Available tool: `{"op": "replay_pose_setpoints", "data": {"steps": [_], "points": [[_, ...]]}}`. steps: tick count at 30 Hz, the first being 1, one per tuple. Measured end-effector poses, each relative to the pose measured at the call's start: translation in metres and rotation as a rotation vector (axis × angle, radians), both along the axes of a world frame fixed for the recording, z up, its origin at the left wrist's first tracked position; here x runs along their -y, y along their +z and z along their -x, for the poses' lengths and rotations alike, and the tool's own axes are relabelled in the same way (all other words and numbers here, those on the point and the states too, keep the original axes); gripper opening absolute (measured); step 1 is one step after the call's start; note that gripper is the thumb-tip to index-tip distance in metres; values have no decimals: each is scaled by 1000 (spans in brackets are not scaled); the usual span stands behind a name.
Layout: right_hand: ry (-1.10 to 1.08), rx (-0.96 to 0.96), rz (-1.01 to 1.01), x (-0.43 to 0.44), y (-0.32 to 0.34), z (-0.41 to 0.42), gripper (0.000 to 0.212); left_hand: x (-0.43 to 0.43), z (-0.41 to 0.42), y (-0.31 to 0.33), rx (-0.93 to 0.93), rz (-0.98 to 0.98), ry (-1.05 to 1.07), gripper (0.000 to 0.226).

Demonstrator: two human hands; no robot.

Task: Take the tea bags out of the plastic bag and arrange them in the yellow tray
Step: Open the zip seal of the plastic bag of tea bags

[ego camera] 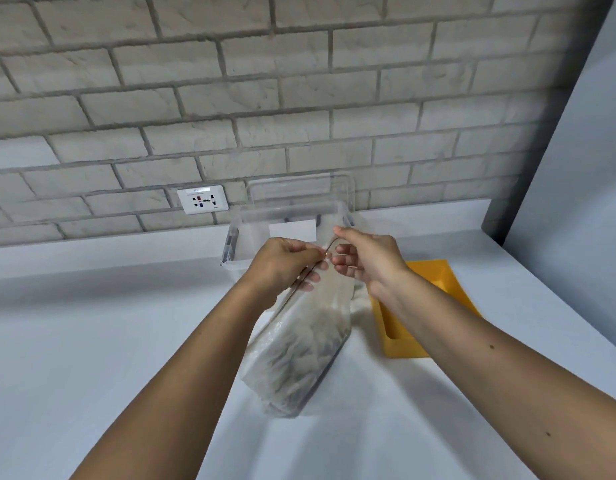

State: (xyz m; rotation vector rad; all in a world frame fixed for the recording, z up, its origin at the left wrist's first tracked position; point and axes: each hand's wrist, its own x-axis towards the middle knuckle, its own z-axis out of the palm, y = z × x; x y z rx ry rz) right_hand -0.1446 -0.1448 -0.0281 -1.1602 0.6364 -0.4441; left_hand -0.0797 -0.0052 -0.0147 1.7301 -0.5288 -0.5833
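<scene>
Far left on the brick wall (230,98), just above the white counter (109,341): a wall socket (202,199). Right of that, against the wall, a clear plastic bin (237,244), its lid (299,188) leaning upright behind it. In front of the bin, raised above the counter, left hand (282,263) pinching the top edge of the plastic bag (299,348) between thumb and fingers. Bag clear, hanging tilted from the grip, its bottom end low and near the counter; tea bags (299,362) bunched in the lower half, individual ones too blurred to count. Right hand (367,259) just beside the left, likewise gripping the bag's top edge, fingers curled round the seal strip. Further right, flat on the counter and partly hidden by the right forearm, the yellow tray (434,275); contents not discernible.
</scene>
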Motion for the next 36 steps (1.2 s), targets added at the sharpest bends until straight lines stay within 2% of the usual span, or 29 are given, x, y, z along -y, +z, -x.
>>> {"op": "replay_pose_setpoints", "data": {"steps": [4,10,13,18,25,29,32,36], "points": [[41,-17,-121,6,4,-5,20,3,-4,0,24,-14,2,13],[86,-37,-19,11,5,-10,17,9,-3,-3,39,8,37,13],[90,-44,-20,10,5,-10,21,12,-2,-6,48,24,61,13],[102,-50,-53,14,3,-9,9,11,-2,-9,38,41,47,11],[114,109,-279,14,-2,-9,10,12,-3,-9,73,58,58,13],[92,183,-321,10,-10,-8,12,15,-1,-14,123,47,88,14],[76,183,-262,8,-13,-5,8,17,1,-17,111,85,106,9],[68,95,-113,9,-6,-1,14,19,5,-19,112,138,97,6]]}}
